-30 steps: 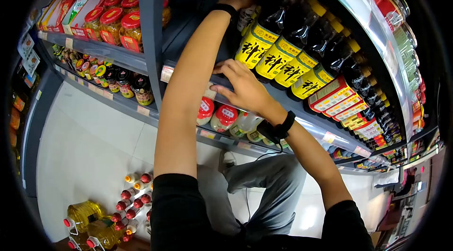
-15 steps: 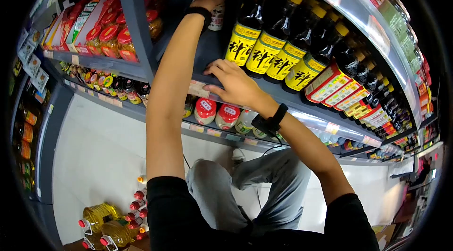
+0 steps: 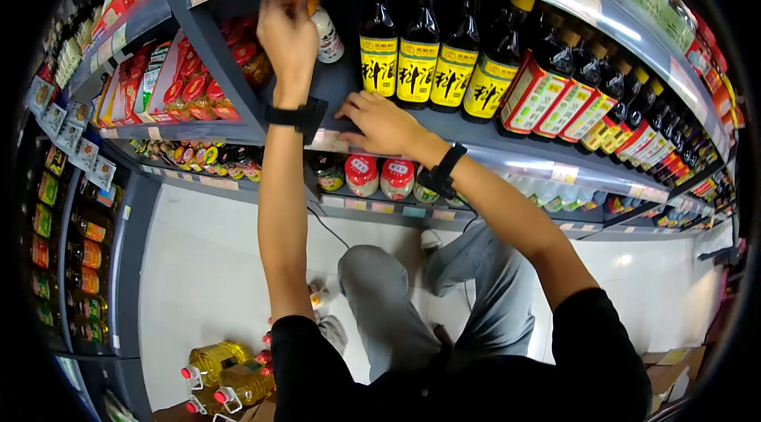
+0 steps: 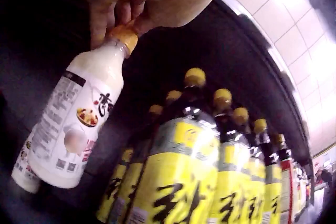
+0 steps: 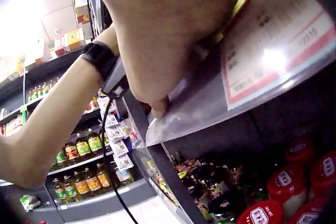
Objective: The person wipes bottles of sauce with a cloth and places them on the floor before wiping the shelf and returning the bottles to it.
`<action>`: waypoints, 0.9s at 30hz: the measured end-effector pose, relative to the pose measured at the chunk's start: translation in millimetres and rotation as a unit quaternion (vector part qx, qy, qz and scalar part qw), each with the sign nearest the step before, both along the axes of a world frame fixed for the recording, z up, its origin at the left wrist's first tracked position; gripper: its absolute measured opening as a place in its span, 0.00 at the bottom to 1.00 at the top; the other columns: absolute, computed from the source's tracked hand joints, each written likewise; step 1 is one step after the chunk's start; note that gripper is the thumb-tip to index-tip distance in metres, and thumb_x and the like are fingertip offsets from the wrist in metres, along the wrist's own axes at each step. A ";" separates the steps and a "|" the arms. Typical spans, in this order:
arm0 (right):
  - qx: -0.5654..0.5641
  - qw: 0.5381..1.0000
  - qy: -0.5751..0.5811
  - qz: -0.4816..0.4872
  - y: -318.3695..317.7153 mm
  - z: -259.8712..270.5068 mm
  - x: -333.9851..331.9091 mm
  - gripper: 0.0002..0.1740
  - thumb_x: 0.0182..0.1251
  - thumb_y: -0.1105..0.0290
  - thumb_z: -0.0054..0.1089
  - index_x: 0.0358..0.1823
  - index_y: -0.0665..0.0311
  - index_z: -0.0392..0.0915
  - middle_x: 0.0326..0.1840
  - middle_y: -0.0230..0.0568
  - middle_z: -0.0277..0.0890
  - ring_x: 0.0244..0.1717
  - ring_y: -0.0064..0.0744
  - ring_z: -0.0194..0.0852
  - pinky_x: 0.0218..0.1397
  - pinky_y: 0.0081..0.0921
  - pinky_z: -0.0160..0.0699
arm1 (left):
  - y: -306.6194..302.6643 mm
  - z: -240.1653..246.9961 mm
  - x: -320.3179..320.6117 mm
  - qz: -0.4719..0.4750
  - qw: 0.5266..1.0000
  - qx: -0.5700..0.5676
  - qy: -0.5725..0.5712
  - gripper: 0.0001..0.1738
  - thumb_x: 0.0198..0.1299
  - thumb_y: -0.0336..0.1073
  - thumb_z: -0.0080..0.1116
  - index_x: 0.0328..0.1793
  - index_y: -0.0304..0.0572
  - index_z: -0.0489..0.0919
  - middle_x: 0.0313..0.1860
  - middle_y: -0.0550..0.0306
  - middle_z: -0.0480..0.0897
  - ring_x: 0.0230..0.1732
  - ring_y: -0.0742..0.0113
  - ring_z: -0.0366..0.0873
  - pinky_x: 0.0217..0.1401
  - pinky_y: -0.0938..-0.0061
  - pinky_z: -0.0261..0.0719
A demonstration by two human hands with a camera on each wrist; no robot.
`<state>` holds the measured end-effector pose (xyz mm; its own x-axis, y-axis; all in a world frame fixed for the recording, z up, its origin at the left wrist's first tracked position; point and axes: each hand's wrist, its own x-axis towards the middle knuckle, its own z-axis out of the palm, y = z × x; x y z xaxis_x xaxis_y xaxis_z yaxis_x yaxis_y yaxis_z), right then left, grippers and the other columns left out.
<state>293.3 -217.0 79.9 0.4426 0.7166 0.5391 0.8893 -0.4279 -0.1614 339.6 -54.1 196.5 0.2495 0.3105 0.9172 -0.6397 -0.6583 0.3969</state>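
Observation:
In the head view my left hand [image 3: 287,35] is inside the upper shelf bay at the left. Its fingers pinch the orange cap [image 4: 125,37] of a white bottle [image 4: 73,121] with a pale label showing a food dish. The bottle leans, its cap toward the hand. Part of a second white bottle [image 4: 24,174] shows behind its base in the left wrist view. My right hand [image 3: 388,127] rests on the shelf's front edge, fingers loosely bent on top and thumb at the price strip [image 5: 273,50]. It sits just before the yellow-labelled dark bottles [image 3: 414,65].
Right of the white bottle, rows of dark bottles line the shelf, with red-and-white boxes [image 3: 529,97] farther along. A grey upright [image 3: 226,65] bounds the bay at left. Red-lidded jars [image 3: 362,176] stand one shelf below. Oil jugs [image 3: 218,362] stand on the floor.
My left hand has come forward from deep in the bay and moved left, bringing the white bottle into plainer sight. The right hand stays on the shelf edge. The head view has turned.

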 end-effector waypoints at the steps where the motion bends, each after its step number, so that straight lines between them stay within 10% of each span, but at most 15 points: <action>1: -0.004 1.000 -0.003 -0.002 1.3 -1.0 -0.3 0.20 0.58 0.60 0.64 0.46 0.66 0.74 0.45 0.47 0.72 0.51 0.47 0.70 0.57 0.37 0.68 | -0.5 1.5 -19.4 0.009 1.000 -0.006 -0.004 0.09 0.56 0.24 0.59 0.44 0.37 0.81 0.37 0.48 0.80 0.39 0.53 0.81 0.42 0.67 0.78; 5: 0.075 0.989 0.120 -0.035 -2.4 21.3 -25.6 0.33 0.54 0.59 0.72 0.54 0.70 0.67 0.50 0.53 0.73 0.53 0.52 0.72 0.57 0.40 0.71 | -0.4 -9.2 -99.2 -0.034 0.999 -0.029 0.026 0.08 0.64 0.28 0.58 0.48 0.35 0.80 0.43 0.55 0.80 0.43 0.70 0.80 0.47 0.76 0.77; 10: 0.184 0.981 0.051 -0.027 -4.4 20.9 -87.2 0.54 0.43 0.50 0.80 0.62 0.74 0.56 0.58 0.60 0.67 0.58 0.57 0.68 0.62 0.41 0.68 | -12.8 -22.1 -207.4 -0.111 0.988 -0.088 0.059 0.09 0.66 0.22 0.52 0.51 0.31 0.73 0.49 0.49 0.77 0.53 0.62 0.78 0.55 0.71 0.78; 13: 0.217 0.976 -0.001 0.014 -5.6 27.1 -116.6 0.49 0.42 0.52 0.79 0.61 0.68 0.61 0.56 0.56 0.71 0.57 0.55 0.71 0.59 0.41 0.71 | -15.8 -44.2 -241.9 -0.141 0.976 -0.117 0.117 0.09 0.65 0.20 0.51 0.51 0.30 0.72 0.48 0.47 0.78 0.54 0.58 0.79 0.59 0.67 0.75; 15: 0.038 0.937 0.335 0.095 -12.7 26.2 -120.5 0.43 0.40 0.57 0.78 0.57 0.66 0.65 0.47 0.53 0.78 0.49 0.54 0.78 0.52 0.41 0.77 | -12.6 -66.2 -253.8 -0.229 0.951 -0.139 0.155 0.10 0.66 0.22 0.50 0.53 0.31 0.71 0.51 0.44 0.78 0.56 0.55 0.78 0.62 0.66 0.72; 20: 0.110 0.924 0.331 0.157 -28.8 -46.2 -93.8 0.35 0.35 0.66 0.75 0.48 0.67 0.69 0.38 0.51 0.79 0.40 0.52 0.79 0.43 0.39 0.78 | 39.0 -138.6 -258.9 -0.219 0.915 -0.117 0.317 0.24 0.70 0.35 0.51 0.69 0.32 0.65 0.60 0.47 0.76 0.64 0.61 0.71 0.69 0.68 0.65; 25: 0.118 0.940 0.278 0.160 -35.9 -59.9 -83.8 0.32 0.36 0.72 0.69 0.48 0.66 0.68 0.37 0.54 0.76 0.41 0.57 0.77 0.41 0.46 0.75 | 145.6 -413.0 -283.7 -0.061 0.855 -0.103 0.504 0.13 0.70 0.34 0.46 0.54 0.32 0.72 0.44 0.52 0.80 0.44 0.63 0.78 0.46 0.73 0.77; 27: 0.085 0.959 0.244 0.116 -37.8 -54.1 -89.0 0.32 0.37 0.73 0.67 0.48 0.67 0.67 0.37 0.53 0.76 0.38 0.57 0.77 0.39 0.46 0.76 | 194.7 -544.8 -312.8 0.055 0.885 0.290 0.359 0.13 0.68 0.35 0.46 0.52 0.35 0.73 0.40 0.47 0.79 0.41 0.54 0.79 0.44 0.65 0.76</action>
